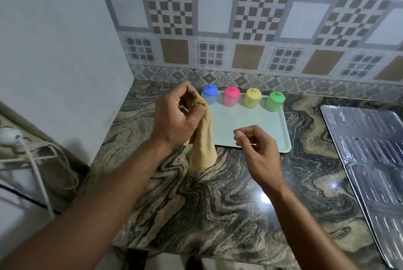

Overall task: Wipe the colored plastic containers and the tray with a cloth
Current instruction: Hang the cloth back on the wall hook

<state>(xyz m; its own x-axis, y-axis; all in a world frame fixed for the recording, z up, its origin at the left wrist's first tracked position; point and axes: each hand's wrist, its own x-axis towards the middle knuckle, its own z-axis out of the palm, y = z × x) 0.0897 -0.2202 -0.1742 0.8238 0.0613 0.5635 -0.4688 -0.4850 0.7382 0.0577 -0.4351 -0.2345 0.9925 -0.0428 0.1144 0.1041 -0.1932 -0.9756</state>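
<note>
Prep step, judged: wiping not started, cloth (204, 138) just gathered up. Left hand (176, 114) raised over left edge of tray (250, 125), fingers curled tight round top of tan cloth, rest of it hanging down to marble counter (218, 204). Right hand (259, 147) hovering over near right part of tray, fingers loosely curled, holding nothing, thumb tip near forefinger. Four lidded containers in a row along far edge of pale green tray, left to right: blue container (209, 94), pink container (231, 96), yellow container (252, 98), green container (276, 101), all upright, apart from each other, untouched. Next move likely calls for bunching cloth into a pad and free hand picking or steadying one container, blue nearest to cloth. Near left corner of tray hidden behind cloth and left hand. Blue container partly covered by left fingers. Contents of containers not visible. Foil-covered sheet (370, 160) at right cut off by frame edge. White object (9, 135) and cables far left blurred, unclear.
</note>
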